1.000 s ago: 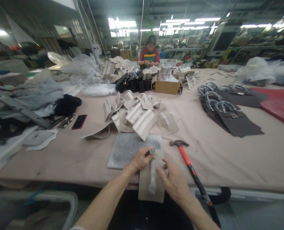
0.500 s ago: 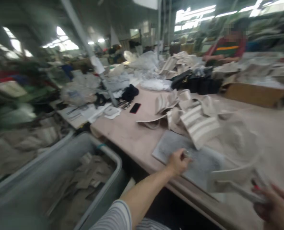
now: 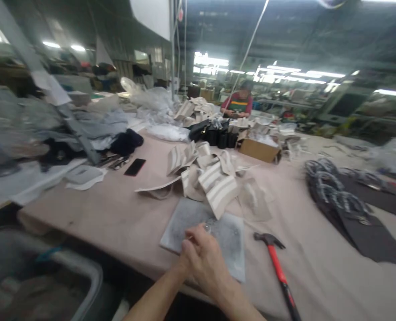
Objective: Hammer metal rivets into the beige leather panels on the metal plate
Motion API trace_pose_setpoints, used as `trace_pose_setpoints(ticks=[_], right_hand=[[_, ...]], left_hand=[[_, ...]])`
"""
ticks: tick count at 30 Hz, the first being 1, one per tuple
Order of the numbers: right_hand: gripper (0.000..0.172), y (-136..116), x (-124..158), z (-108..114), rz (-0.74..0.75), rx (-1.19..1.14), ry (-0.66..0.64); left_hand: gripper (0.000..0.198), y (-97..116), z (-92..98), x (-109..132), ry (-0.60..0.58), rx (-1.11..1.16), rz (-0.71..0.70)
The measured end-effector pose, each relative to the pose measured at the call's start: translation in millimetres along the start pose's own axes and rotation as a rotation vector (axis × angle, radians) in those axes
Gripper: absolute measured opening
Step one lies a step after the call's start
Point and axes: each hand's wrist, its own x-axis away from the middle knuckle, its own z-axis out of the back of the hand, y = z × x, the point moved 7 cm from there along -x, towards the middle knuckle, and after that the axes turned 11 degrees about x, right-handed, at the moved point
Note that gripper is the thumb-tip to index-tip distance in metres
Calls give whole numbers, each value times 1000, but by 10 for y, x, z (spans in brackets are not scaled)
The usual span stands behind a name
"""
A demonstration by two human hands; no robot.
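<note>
My two hands meet over the near edge of a speckled grey slab (image 3: 184, 218) on the table. My right hand (image 3: 209, 263) lies on top with its fingers curled and covers most of my left hand (image 3: 183, 269). A small metal cylinder (image 3: 206, 228) pokes out just above the fingers; I cannot tell which hand grips it. A red-handled hammer (image 3: 278, 267) lies on the table to the right of the hands. A heap of beige striped pieces (image 3: 214, 185) sits just beyond the slab.
A black phone (image 3: 135, 166) lies to the left on the table. A cardboard box (image 3: 258, 151) and a person (image 3: 240, 103) are at the far side. Dark pieces with wrapped handles (image 3: 338, 200) lie to the right. A grey bin (image 3: 84, 267) stands below the table's left edge.
The view swung left towards the bin and came back. The beige piece that was under my hands and then in my right hand is gone from view. Both hands are together at the slab.
</note>
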Motion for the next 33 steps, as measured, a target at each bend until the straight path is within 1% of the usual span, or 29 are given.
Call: trace_pose_setpoints(ticks=[2, 4, 6, 7, 8, 10, 13, 14, 16, 18, 20, 23, 25, 26, 28, 30, 33], right_hand=[[30, 668, -150, 305, -160, 97, 158], [36, 1309, -261, 612, -313, 296, 249], [44, 1873, -367, 834, -473, 484, 232], [49, 2106, -421, 915, -536, 527, 222], [53, 2303, -480, 970, -584, 553, 202], [61, 2593, -605, 1017, -632, 561, 158], [70, 2819, -789, 996, -635, 572, 63], [70, 2852, -840, 994, -630, 578, 36], [62, 2868, -920, 1034, -625, 598, 0], [53, 2826, -963, 1141, -622, 620, -10], [52, 2742, -955, 1291, -627, 633, 1], [59, 2566, -798, 1473, -643, 618, 17], [58, 2412, -566, 1485, -654, 588, 12], [56, 2318, -408, 1448, -659, 554, 14], [53, 2098, -23, 1287, -671, 454, 44], [54, 1842, 399, 1024, -665, 343, 105], [55, 1411, 918, 535, -527, 242, 229]], left_hand=[[20, -43, -21, -13, -46, -20, -22], [25, -87, -18, -21, -68, -127, -61], [32, -152, 8, -30, -63, -244, -86], [35, -190, 19, -35, -61, -283, -92], [38, -228, 27, -39, -63, -301, -93], [42, -289, 38, -47, -62, -312, -100], [42, -327, 49, -54, -42, -324, -120], [41, -325, 51, -55, -35, -326, -127], [39, -298, 47, -59, -31, -324, -139], [36, -244, 38, -59, -36, -318, -144], [33, -179, 24, -58, -51, -321, -138], [29, -106, 14, -59, -65, -329, -117], [29, -86, 23, -63, -59, -314, -104], [29, -83, 30, -65, -54, -301, -99], [29, -87, 41, -67, -53, -275, -91], [30, -96, 49, -72, -58, -257, -83], [30, -119, 68, -84, -61, -240, -70]])
